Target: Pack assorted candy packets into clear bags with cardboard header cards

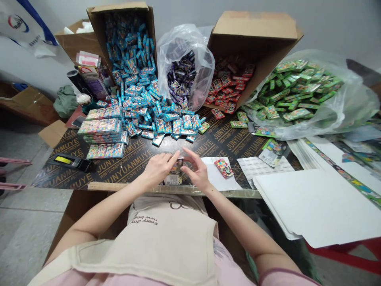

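Note:
Near the table's front edge, my right hand [195,169] curls its thumb and fingers round a small dark box [180,160]. My left hand [160,167] lies beside it, palm down, its fingertips touching the box's top; whether it grips anything is hidden. Beneath both hands is a clear package with a printed label [173,179]. A red box [224,168] rests on a white sheet [212,174] to the right of my right hand. Many blue boxes [160,126] are heaped beyond my hands.
Stacked wrapped packs [101,126] and a tape dispenser [70,161] are at the left. Behind stand a carton of blue boxes [120,8], a bag of purple boxes [205,59], a carton of red ones [256,26] and a bag of green ones [354,99]. White sheets [318,202] overhang the right edge.

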The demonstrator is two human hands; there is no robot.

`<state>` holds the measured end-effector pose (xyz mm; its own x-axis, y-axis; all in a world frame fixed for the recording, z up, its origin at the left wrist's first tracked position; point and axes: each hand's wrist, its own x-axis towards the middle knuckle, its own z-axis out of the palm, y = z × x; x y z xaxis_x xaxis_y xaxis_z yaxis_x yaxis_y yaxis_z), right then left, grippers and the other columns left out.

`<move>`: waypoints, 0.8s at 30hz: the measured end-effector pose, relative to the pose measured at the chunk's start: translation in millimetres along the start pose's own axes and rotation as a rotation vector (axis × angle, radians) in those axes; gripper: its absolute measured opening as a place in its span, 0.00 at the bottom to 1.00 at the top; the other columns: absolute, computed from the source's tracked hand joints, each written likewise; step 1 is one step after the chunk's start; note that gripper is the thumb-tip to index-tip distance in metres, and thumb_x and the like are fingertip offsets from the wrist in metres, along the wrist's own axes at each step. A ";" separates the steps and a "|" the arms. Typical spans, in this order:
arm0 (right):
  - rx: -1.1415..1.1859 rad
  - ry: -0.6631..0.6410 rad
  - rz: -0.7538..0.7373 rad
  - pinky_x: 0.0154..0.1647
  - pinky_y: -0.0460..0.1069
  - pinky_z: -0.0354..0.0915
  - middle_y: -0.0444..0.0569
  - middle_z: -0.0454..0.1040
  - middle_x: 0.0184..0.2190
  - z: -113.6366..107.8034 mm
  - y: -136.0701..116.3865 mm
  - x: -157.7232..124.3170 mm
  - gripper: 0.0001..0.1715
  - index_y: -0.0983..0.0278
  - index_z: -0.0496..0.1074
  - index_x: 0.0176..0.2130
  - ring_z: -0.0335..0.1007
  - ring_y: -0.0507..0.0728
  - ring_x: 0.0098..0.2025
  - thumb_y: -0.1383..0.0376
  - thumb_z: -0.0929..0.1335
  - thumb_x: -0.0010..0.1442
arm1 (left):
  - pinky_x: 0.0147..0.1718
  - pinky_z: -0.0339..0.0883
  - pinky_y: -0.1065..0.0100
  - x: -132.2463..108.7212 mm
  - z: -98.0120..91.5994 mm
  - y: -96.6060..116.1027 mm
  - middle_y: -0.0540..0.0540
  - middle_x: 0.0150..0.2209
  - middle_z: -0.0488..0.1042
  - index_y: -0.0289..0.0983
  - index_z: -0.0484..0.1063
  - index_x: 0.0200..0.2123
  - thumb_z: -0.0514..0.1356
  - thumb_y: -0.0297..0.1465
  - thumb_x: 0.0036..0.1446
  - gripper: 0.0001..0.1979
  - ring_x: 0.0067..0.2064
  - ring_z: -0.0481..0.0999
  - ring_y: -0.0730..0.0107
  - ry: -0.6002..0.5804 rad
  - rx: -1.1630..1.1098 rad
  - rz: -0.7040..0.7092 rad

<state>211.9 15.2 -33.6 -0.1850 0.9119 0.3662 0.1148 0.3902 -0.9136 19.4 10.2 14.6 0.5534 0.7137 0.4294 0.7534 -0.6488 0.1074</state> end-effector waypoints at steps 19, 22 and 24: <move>-0.780 -0.373 0.117 0.58 0.64 0.53 0.68 0.61 0.60 88.2 68.3 128.7 0.43 0.69 0.59 0.62 0.53 0.71 0.61 0.57 0.73 0.53 | 0.44 0.67 0.56 -121.6 -4.0 -75.0 0.30 0.44 0.77 0.31 0.71 0.54 0.58 0.43 0.56 0.27 0.45 0.76 0.49 0.018 -0.019 -1.068; -0.862 -0.395 0.129 0.57 0.63 0.53 0.65 0.65 0.55 95.9 51.7 129.9 0.39 0.69 0.62 0.60 0.52 0.70 0.62 0.56 0.72 0.54 | 0.47 0.68 0.56 -117.7 -4.9 -79.7 0.37 0.42 0.78 0.35 0.76 0.46 0.61 0.44 0.51 0.23 0.44 0.77 0.51 0.176 -0.245 -1.102; -0.889 -0.365 0.155 0.57 0.60 0.56 0.59 0.67 0.52 95.9 43.7 127.2 0.38 0.67 0.66 0.55 0.57 0.67 0.58 0.51 0.73 0.50 | 0.43 0.71 0.58 -105.6 3.3 -81.3 0.40 0.41 0.78 0.35 0.75 0.46 0.65 0.45 0.47 0.26 0.39 0.78 0.56 0.220 -0.560 -1.188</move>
<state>99.8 136.1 -43.9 -0.3796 0.9243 0.0388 0.8308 0.3591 -0.4252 -99.1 -11.5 -42.4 -0.4422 0.8954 -0.0516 0.4593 0.2756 0.8444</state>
